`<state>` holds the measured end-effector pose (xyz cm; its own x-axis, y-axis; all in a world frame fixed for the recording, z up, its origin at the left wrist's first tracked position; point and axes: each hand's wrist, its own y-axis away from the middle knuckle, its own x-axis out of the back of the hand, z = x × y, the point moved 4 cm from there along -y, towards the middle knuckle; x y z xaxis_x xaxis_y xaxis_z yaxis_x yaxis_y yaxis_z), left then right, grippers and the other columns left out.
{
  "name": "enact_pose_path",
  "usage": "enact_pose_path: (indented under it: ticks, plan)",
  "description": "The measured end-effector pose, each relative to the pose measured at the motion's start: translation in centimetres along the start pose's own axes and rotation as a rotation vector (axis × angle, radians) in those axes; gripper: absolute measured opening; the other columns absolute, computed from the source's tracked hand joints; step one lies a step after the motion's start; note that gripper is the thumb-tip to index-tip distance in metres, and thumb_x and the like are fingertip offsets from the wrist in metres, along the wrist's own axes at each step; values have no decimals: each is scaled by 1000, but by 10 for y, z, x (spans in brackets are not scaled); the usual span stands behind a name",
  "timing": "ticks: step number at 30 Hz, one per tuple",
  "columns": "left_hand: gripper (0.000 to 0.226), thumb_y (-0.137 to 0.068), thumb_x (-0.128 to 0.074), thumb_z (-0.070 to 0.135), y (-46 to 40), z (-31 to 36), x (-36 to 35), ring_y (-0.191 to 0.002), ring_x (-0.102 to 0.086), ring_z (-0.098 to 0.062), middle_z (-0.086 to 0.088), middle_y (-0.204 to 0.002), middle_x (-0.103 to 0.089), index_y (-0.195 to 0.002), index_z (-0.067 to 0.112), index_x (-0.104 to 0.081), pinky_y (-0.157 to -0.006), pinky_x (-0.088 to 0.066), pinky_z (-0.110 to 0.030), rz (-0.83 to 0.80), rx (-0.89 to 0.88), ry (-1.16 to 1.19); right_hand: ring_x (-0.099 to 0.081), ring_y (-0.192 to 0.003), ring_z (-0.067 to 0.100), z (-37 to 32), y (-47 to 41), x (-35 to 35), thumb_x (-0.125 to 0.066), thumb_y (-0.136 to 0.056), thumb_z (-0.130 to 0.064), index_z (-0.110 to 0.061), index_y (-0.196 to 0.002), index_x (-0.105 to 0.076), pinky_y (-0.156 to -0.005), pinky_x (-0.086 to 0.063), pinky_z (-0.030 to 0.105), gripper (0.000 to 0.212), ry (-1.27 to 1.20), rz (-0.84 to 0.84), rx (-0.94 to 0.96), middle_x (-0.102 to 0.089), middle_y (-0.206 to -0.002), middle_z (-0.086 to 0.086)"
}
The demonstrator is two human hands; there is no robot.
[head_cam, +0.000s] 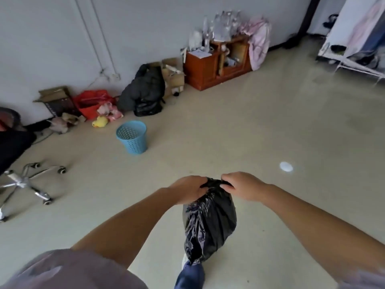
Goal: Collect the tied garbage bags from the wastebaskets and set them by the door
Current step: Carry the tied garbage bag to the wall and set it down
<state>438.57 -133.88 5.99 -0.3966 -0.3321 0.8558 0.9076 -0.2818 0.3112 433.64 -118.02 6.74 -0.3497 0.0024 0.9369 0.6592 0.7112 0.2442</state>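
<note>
Both hands — left hand (188,189), right hand (242,187) — pinch the gathered neck of the black garbage bag (209,223), which hangs above the floor. If that grip slackens, the thin plastic may slip free — or tear under load.

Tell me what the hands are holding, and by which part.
Both the left hand and the right hand grip the black plastic garbage bag by its gathered top.

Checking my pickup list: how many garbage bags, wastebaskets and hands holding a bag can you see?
Black garbage bag: 1
Blue wastebasket: 1
Hands gripping the bag's neck: 2, left hand and right hand
Total: 4
</note>
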Motion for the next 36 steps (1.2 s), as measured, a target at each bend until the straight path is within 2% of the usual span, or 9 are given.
enact_pose_path:
  ticks: [3,9,13,18,21,27,32,36]
  plan:
    - [15,-99,-38,29,-76,8,35,-75,-53,-23,-2,-85,-55,-90,19,-45,-67,-42,-37,-45,-133,-72,-53,-70,26,57,-23,26,-40,-98,-35,-14,-81,-42,-59,-35,34,26,-55,52,-124,-54,-75,5]
    - [22,-99,-38,29,-225,33,90,-73,-49,-21,-1,-81,-52,-93,12,-49,-68,-39,-34,-129,-323,-180,-44,-65,21,165,-61,73,-40,-98,-33,-16,-81,-40,-52,-27,25,24,-141,153,-325,-40,-64,-7]
    - [21,-100,-38,29,-319,54,105,-70,-46,-19,4,-72,-44,-86,15,-43,-64,-34,-29,-168,-398,-241,-45,-66,21,243,-84,89,-41,-98,-32,-17,-81,-39,-53,-29,27,22,-175,171,-406,-43,-68,-3]
    - [20,-99,-38,31,-454,84,121,-73,-51,-22,-4,-83,-55,-87,16,-45,-66,-39,-33,-189,-416,-264,-38,-57,15,359,-121,112,-40,-98,-32,-15,-78,-37,-51,-26,26,26,-192,187,-461,-38,-63,-7]
    - [20,-99,-38,32,-530,110,133,-74,-50,-20,-1,-83,-54,-88,17,-45,-66,-38,-31,-181,-408,-247,-32,-52,8,433,-137,134,-40,-98,-31,-13,-77,-36,-50,-23,25,28,-194,192,-457,-35,-61,-7]
    - [25,-100,-35,36,-666,160,168,-69,-45,-18,7,-70,-44,-85,18,-42,-63,-34,-29,-162,-406,-179,-39,-55,17,573,-174,189,-39,-99,-32,-14,-78,-37,-50,-25,28,28,-188,176,-450,-38,-62,-5]
    - [27,-99,-36,41,-786,173,186,-72,-46,-18,3,-78,-47,-89,17,-44,-66,-35,-29,-189,-395,-199,-33,-51,10,677,-221,224,-41,-99,-30,-13,-76,-36,-50,-24,26,28,-204,177,-444,-37,-60,-5]
    - [22,-99,-39,32,-897,181,214,-74,-47,-20,-1,-81,-50,-84,17,-42,-67,-36,-30,-181,-406,-173,-30,-51,10,771,-274,254,-40,-99,-29,-22,-65,-28,-50,-22,26,36,-245,160,-457,-36,-61,-4]
